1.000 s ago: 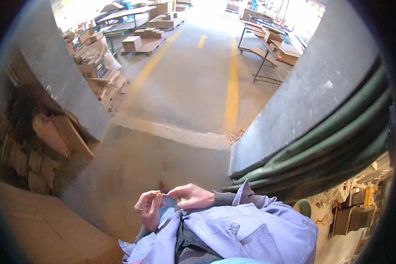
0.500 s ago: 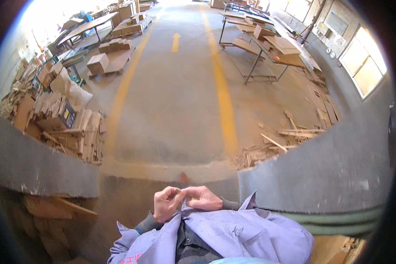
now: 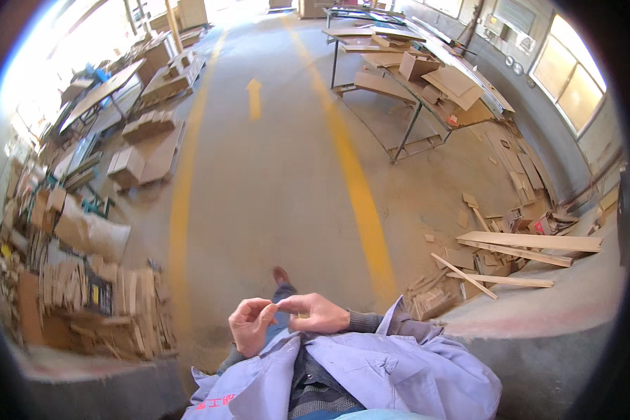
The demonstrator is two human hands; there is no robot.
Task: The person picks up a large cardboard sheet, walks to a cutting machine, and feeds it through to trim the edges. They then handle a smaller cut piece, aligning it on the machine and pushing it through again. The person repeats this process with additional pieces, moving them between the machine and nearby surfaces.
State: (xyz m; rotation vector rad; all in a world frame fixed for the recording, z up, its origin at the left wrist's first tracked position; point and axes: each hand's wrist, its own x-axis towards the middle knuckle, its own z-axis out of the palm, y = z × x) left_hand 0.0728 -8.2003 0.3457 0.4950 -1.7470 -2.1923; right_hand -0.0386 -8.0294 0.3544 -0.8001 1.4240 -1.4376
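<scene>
In the head view, the scene has swung since a second ago: the grey wall and green cables that filled the right side are gone, and the open workshop floor (image 3: 280,182) with its yellow lines and arrow now lies ahead, so the person has turned and is walking out along the lane, one shoe (image 3: 281,274) showing forward. The two hands have stayed together in front of the chest throughout. The left hand (image 3: 250,326) is curled, fingers bent inward, and the right hand (image 3: 320,313) reaches across to it with thumb and forefinger pressed together on a small pale strip (image 3: 285,305) held between the two hands; what it is cannot be told. The fiddling goes on while walking, it seems. Cardboard stacks (image 3: 112,297) lie at the left, wooden planks (image 3: 525,241) at the right, and a metal desk (image 3: 406,77) carrying boards stands farther off.
</scene>
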